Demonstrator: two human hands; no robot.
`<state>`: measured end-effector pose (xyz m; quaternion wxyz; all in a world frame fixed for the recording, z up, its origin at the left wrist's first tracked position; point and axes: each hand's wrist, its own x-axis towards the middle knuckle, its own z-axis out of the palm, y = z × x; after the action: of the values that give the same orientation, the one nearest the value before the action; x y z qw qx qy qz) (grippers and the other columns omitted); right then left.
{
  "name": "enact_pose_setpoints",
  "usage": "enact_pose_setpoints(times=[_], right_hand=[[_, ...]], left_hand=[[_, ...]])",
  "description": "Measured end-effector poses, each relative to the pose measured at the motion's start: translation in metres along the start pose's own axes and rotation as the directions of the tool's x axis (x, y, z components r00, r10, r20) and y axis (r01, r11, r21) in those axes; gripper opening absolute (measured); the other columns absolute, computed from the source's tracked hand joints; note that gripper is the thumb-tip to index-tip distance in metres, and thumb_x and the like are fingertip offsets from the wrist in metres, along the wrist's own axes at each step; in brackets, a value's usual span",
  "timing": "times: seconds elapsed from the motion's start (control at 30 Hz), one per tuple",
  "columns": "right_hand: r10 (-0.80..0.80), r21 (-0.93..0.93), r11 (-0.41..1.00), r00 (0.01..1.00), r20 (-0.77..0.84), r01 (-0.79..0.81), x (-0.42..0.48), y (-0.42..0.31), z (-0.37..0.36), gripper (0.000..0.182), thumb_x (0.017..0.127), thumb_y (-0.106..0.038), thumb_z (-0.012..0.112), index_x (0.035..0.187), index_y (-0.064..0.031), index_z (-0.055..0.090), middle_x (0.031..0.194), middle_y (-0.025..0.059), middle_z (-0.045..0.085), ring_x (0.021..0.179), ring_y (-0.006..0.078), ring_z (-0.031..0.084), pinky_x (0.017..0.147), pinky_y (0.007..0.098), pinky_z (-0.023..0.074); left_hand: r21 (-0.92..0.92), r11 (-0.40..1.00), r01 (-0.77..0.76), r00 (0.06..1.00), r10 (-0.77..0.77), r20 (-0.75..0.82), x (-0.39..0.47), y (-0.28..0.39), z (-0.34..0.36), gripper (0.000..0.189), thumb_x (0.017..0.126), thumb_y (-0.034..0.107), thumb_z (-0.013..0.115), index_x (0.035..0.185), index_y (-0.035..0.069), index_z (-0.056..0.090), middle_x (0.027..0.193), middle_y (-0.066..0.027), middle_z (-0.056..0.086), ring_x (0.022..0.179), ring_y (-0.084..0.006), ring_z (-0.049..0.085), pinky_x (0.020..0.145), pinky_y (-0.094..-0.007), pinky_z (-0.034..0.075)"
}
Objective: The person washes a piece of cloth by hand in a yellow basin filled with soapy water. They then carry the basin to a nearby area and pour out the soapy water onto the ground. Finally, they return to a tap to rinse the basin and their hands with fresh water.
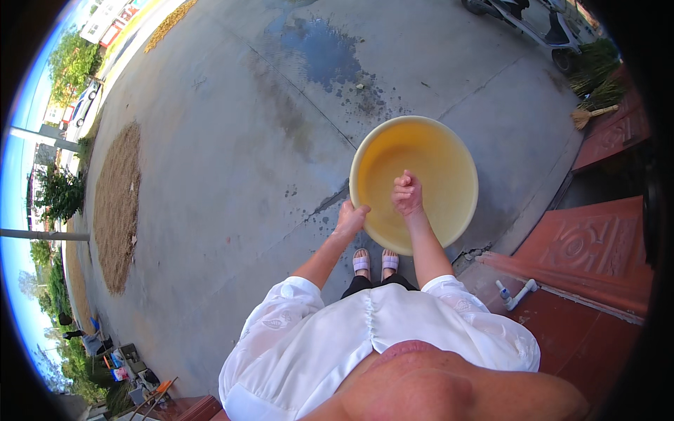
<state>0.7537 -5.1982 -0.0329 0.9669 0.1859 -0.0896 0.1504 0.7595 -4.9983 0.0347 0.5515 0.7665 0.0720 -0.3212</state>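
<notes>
A large round yellow plastic basin (447, 194) is in front of me, above the concrete and just beyond my feet. My left hand (352, 217) grips its near left rim, with the thumb over the edge. Over the basin's opening is my right hand (408, 193), its fingers curled in; no object shows in it. The inner wall looks smooth, and my right forearm covers part of the basin's near side. Below the near rim are my feet in light purple sandals (362, 261).
Concrete paving (221, 158) surrounds me, with a wet patch (326, 50) ahead. Spread grain (118, 210) lies to the left. Right are a red door panel (590, 242), a white pipe elbow (521, 294), a broom (582, 117) and a scooter (532, 29). A person (92, 343) is far left.
</notes>
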Motion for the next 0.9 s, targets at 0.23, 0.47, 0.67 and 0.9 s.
enact_pose_setpoints(times=[0.23, 0.47, 0.67, 0.9], right_hand=[[0.399, -0.324, 0.912, 0.733, 0.552, -0.253, 0.110, 0.031, 0.149, 0.032, 0.096, -0.018, 0.047, 0.092, 0.0081, 0.065, 0.099, 0.0283, 0.064, 0.047, 0.0162, 0.062, 0.043, 0.0220, 0.0524], [0.113, -0.818, 0.526, 0.972, -0.206, -0.235, 0.111, 0.005, 0.132, 0.034, 0.096, -0.026, 0.051, 0.116, -0.0011, 0.062, 0.102, 0.0145, 0.068, 0.087, 0.0207, 0.066, 0.077, 0.0327, 0.0522], [-0.680, -0.612, -0.555, 0.731, -0.056, -0.563, 0.026, -0.104, 0.040, 0.029, 0.091, -0.025, 0.055, 0.108, -0.0039, 0.066, 0.098, 0.0132, 0.069, 0.087, 0.0265, 0.067, 0.078, 0.0378, 0.0524], [-0.350, -0.522, 0.660, 0.393, -0.850, -0.540, -0.080, -0.091, -0.100, 0.028, 0.092, -0.022, 0.049, 0.096, 0.0009, 0.064, 0.091, 0.0138, 0.070, 0.071, 0.0281, 0.068, 0.065, 0.0372, 0.0558]], left_hand=[[-0.212, 0.974, 0.079, 0.984, -0.042, 0.174, -0.016, 0.004, 0.014, 0.035, 0.081, 0.015, 0.058, 0.109, -0.006, 0.059, 0.095, -0.0154, 0.067, 0.079, -0.0248, 0.068, 0.064, -0.0354, 0.055], [-0.366, 0.922, 0.125, 0.984, -0.068, 0.165, -0.022, 0.010, 0.020, 0.037, 0.082, 0.014, 0.056, 0.112, -0.007, 0.056, 0.098, -0.0171, 0.066, 0.080, -0.0261, 0.068, 0.062, -0.0372, 0.055], [-0.223, 0.974, 0.033, 0.999, -0.023, 0.047, -0.020, 0.013, 0.016, 0.035, 0.082, 0.011, 0.055, 0.112, -0.006, 0.058, 0.101, -0.0163, 0.066, 0.084, -0.0257, 0.068, 0.064, -0.0373, 0.056], [0.019, 0.985, -0.174, 0.951, 0.173, -0.256, 0.025, -0.031, 0.033, 0.035, 0.078, 0.017, 0.059, 0.108, 0.000, 0.063, 0.092, -0.0153, 0.069, 0.079, -0.0235, 0.069, 0.060, -0.0360, 0.056]])
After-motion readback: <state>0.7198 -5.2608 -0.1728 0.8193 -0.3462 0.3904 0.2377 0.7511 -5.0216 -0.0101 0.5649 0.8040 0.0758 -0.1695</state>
